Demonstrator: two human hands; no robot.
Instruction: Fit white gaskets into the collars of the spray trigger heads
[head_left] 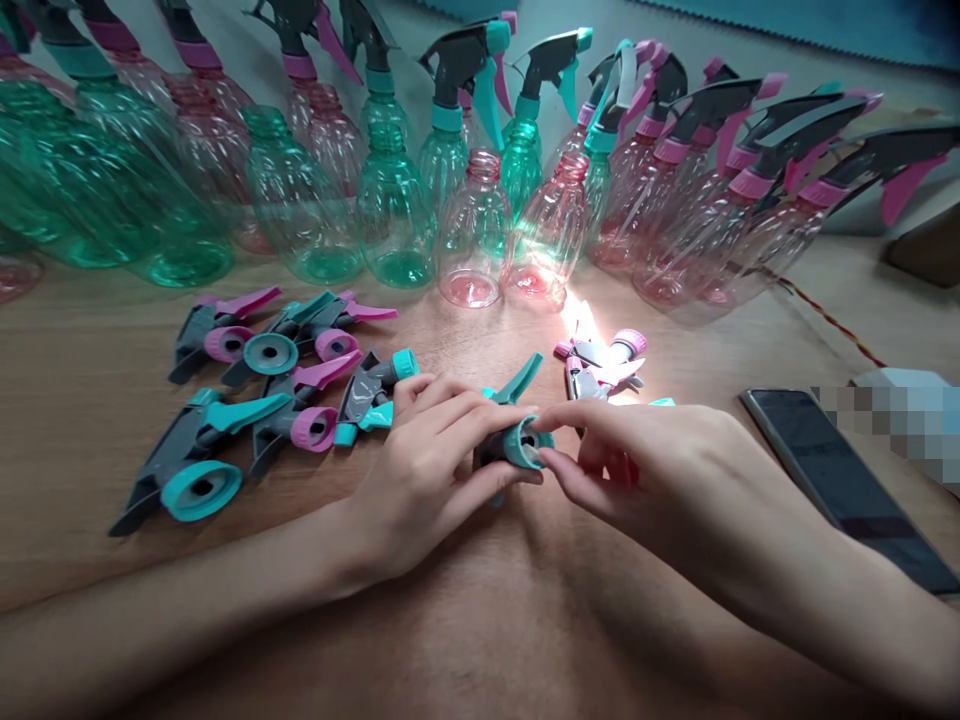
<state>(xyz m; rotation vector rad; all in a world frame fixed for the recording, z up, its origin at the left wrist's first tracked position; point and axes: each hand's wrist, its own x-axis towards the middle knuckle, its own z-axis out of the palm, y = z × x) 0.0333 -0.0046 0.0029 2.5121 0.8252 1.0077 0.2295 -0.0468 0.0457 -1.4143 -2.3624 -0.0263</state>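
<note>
Near the middle of the table, my left hand is wrapped round a grey and teal trigger spray head, its teal collar facing right and its teal lever pointing up. My right hand pinches the rim of that collar between thumb and forefinger. Whether a small part sits between those fingertips is hidden. To the left lie several loose spray heads with teal or pink collars. Beyond my right hand lies a small group of pink-collared spray heads, brightly lit.
Open-topped green bottles and pink bottles stand along the back. Others beside them carry spray heads, such as a pink-collared bottle. A dark phone lies at the right, near a twisted red-yellow wire.
</note>
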